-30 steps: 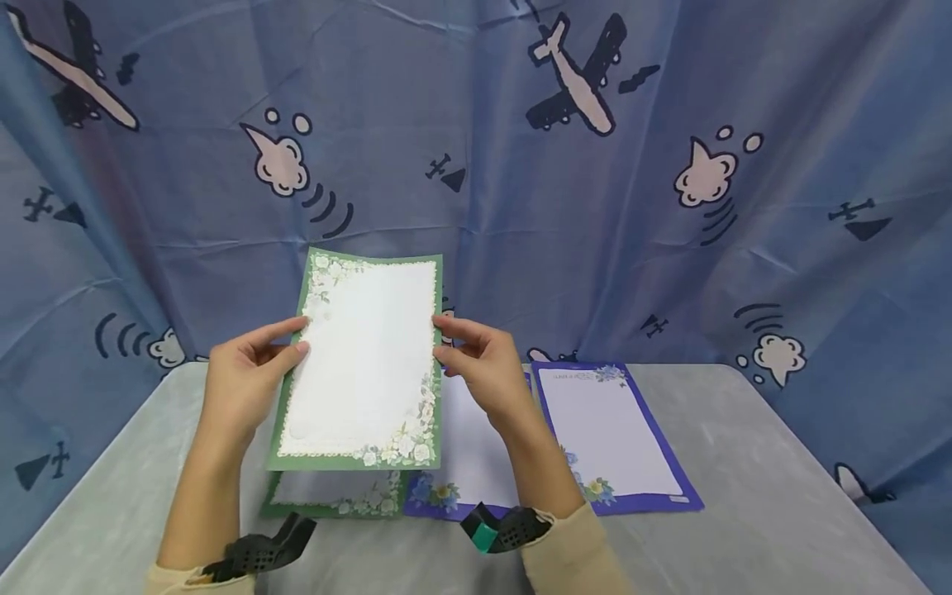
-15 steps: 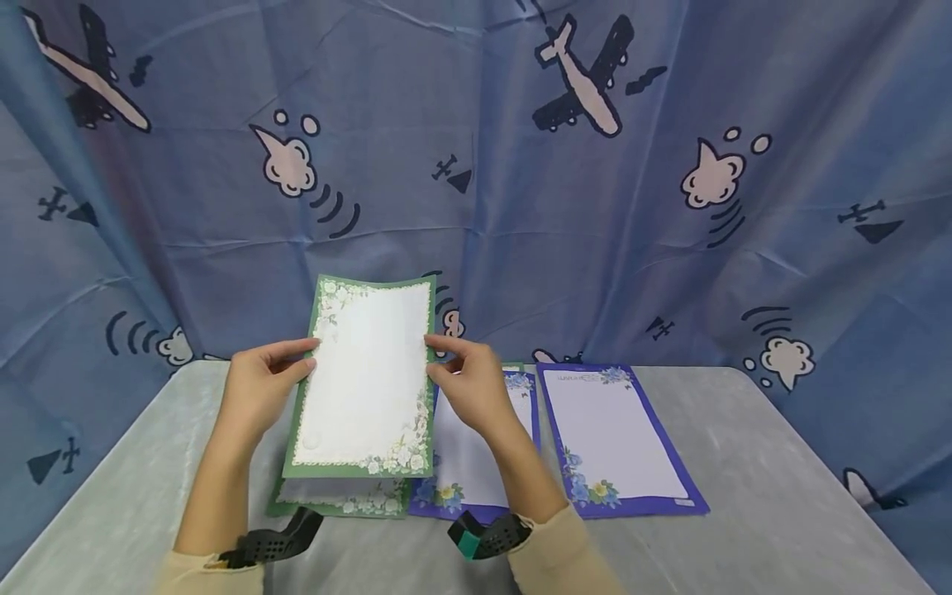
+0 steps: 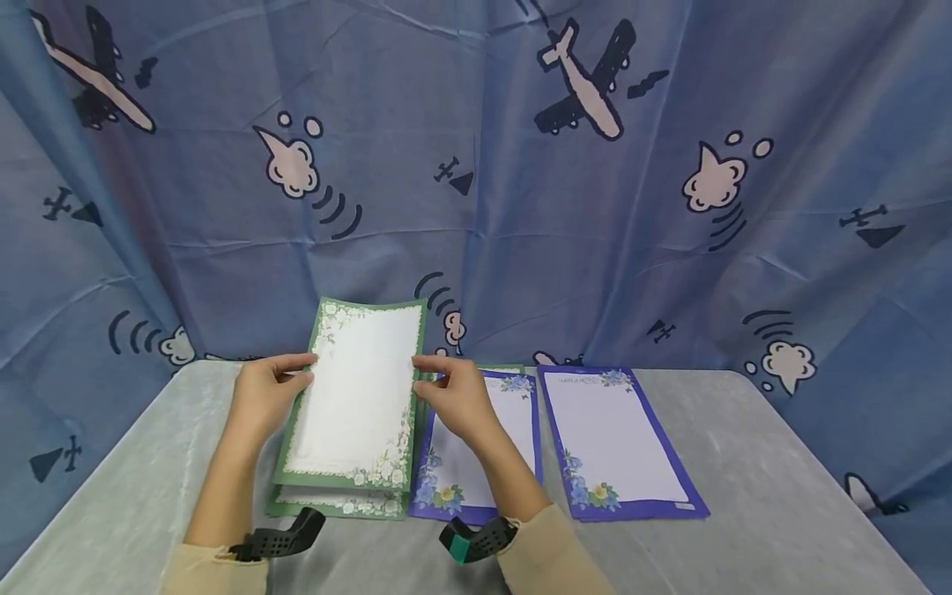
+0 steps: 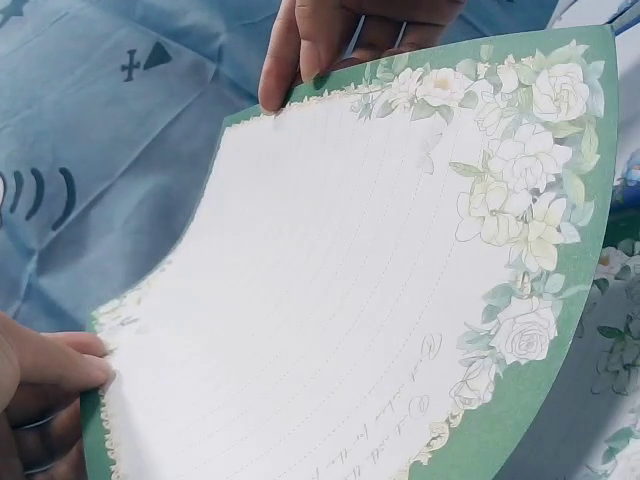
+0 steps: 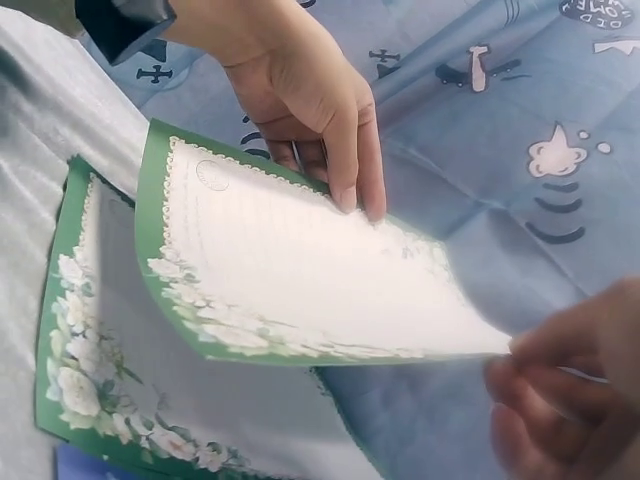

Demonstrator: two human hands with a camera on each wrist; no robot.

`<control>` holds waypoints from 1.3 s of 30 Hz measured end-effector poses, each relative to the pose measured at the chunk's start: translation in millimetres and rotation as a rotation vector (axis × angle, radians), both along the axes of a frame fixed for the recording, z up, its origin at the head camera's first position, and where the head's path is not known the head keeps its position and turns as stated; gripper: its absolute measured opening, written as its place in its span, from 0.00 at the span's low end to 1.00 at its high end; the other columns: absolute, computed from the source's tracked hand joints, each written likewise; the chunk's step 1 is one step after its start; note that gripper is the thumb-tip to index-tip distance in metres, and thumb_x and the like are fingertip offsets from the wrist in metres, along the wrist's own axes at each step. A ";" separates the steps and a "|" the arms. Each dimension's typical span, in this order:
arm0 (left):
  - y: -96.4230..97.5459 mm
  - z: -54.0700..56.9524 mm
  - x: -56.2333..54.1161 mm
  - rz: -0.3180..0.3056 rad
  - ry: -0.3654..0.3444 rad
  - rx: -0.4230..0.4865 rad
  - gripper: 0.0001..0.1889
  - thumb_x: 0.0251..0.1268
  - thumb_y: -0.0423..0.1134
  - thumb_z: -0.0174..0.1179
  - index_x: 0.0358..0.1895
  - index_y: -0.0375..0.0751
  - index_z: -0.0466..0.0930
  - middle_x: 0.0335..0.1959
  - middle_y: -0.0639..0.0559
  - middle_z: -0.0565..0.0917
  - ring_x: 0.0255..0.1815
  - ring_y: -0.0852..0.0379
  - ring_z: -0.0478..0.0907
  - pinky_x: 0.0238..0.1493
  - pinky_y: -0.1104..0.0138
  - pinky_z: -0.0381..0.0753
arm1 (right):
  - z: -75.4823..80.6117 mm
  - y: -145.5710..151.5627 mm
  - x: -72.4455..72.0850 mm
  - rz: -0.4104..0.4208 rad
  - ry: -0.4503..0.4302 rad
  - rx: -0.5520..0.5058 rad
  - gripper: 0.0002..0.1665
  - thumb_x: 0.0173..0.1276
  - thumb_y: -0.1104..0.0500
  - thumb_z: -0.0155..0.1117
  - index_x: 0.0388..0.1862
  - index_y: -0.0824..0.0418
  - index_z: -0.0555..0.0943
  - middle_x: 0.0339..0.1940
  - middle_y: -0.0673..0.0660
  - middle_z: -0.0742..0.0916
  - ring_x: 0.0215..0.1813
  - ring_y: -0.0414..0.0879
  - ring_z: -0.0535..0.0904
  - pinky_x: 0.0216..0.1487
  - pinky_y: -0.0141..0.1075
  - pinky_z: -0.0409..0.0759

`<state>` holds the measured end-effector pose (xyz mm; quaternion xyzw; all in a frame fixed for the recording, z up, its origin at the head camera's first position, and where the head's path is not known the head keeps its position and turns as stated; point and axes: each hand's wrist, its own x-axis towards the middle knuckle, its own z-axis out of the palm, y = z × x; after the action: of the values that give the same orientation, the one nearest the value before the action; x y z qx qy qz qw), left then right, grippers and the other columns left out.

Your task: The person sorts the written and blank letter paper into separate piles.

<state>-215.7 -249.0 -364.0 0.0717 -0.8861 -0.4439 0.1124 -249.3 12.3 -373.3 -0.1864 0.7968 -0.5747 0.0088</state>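
A green-bordered sheet of floral stationery paper (image 3: 349, 397) with white roses in its corners is held up, tilted, over the left of the table. My left hand (image 3: 269, 397) pinches its left edge between thumb and fingers. On the opposite edge my right hand (image 3: 457, 397) does the same. In the left wrist view the raised sheet (image 4: 270, 270) bends in a curve between the two hands. A matching green sheet (image 5: 90, 330) lies beneath it on the table, mostly covered. Faint dotted lines run across the raised sheet.
A purple-bordered sheet (image 3: 476, 446) lies right of the green ones, partly under my right forearm, with a green edge (image 3: 513, 368) showing behind it. Another purple-bordered sheet (image 3: 613, 446) lies further right. A blue airplane-print curtain (image 3: 476, 182) hangs behind the grey table (image 3: 781, 496).
Both hands have lowered the green-bordered sheet toward the matching one beneath it. More of the left purple-bordered sheet now shows.
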 end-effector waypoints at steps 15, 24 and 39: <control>-5.3 -21.7 -7.2 -0.023 -0.033 -0.053 0.17 0.72 0.31 0.57 0.61 0.32 0.81 0.59 0.30 0.82 0.52 0.38 0.81 0.38 0.65 0.79 | -35.6 -10.2 -12.2 -0.094 -0.054 0.045 0.19 0.67 0.66 0.66 0.57 0.61 0.86 0.53 0.62 0.89 0.35 0.53 0.86 0.26 0.30 0.72; -10.9 -37.6 -14.7 -0.025 -0.055 -0.071 0.16 0.69 0.31 0.59 0.57 0.29 0.83 0.56 0.30 0.84 0.50 0.37 0.82 0.38 0.65 0.79 | -47.3 -15.6 -14.2 -0.105 -0.049 0.129 0.19 0.64 0.67 0.68 0.54 0.63 0.87 0.51 0.62 0.90 0.29 0.39 0.77 0.28 0.29 0.74; -11.2 -54.0 -16.2 -0.032 -0.130 -0.101 0.16 0.70 0.31 0.59 0.58 0.32 0.83 0.57 0.31 0.83 0.55 0.34 0.81 0.48 0.51 0.83 | -61.2 -18.0 -13.3 -0.081 -0.083 0.218 0.19 0.67 0.64 0.67 0.56 0.67 0.85 0.42 0.61 0.90 0.28 0.39 0.83 0.33 0.31 0.80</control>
<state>-231.9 -260.2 -418.0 0.0805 -0.9139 -0.3947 0.0510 -262.6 -5.7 -434.4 -0.1283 0.8603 -0.4918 0.0389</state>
